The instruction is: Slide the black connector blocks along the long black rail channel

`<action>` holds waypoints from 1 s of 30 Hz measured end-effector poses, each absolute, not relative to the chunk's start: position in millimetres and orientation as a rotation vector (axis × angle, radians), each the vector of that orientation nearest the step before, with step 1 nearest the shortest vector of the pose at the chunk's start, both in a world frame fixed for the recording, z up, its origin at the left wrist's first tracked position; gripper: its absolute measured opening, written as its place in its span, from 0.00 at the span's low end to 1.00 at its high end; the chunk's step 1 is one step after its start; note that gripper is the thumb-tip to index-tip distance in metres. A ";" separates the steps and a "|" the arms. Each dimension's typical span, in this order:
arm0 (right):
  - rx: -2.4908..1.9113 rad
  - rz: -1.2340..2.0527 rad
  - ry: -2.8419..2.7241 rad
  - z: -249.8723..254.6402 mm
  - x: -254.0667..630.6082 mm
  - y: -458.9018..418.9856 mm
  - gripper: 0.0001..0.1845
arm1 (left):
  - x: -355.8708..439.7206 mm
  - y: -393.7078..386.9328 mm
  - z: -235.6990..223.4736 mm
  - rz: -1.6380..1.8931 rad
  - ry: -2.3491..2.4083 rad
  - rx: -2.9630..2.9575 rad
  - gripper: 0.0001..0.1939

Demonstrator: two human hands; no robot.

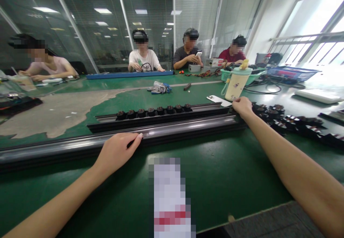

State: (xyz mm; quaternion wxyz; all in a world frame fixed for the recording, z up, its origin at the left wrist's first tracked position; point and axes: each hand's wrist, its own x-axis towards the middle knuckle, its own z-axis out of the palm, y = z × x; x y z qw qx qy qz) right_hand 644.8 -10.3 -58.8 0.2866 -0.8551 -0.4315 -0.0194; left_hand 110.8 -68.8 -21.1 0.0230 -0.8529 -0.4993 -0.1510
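Observation:
A long dark metal rail [182, 126] lies across the green table in front of me. My left hand [118, 151] rests on its near side, fingers curled over the edge and gripping it. My right hand [242, 106] is closed on the rail's right end. Behind it lies a second dark rail [204, 108] carrying a row of several small black round parts [153, 112].
Several black parts [290, 120] lie heaped at the right. A phone [218, 100], a cream drinking bottle [237, 84] and a teal basket [227, 74] stand behind. Gloves [159, 87] lie mid-table. Other people sit along the far side, by a blue rail [129, 75].

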 end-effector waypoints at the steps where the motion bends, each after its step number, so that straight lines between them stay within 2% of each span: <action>1: -2.315 -0.059 -1.119 -57.8 641.5 -11.2 0.24 | 110.7 -68.8 -21.0 -0.472 -1.546 -2.642 0.33; 6: -2.393 -0.296 -1.201 -52.7 619.1 -16.9 0.25 | 110.1 -68.0 -21.9 -0.469 -1.539 -2.633 0.33; 15: -2.049 -0.702 -1.448 -36.2 596.3 -26.0 0.24 | 109.4 -68.6 -21.8 -0.470 -1.513 -2.642 0.31; 23: -1.542 -0.804 -2.000 -32.0 538.1 -23.4 0.21 | 108.6 -70.6 -21.6 -0.477 -1.502 -2.650 0.29; 30: -1.492 -0.792 -2.199 -45.0 509.1 -23.0 0.27 | 108.2 -71.4 -23.3 -0.510 -1.469 -2.657 0.30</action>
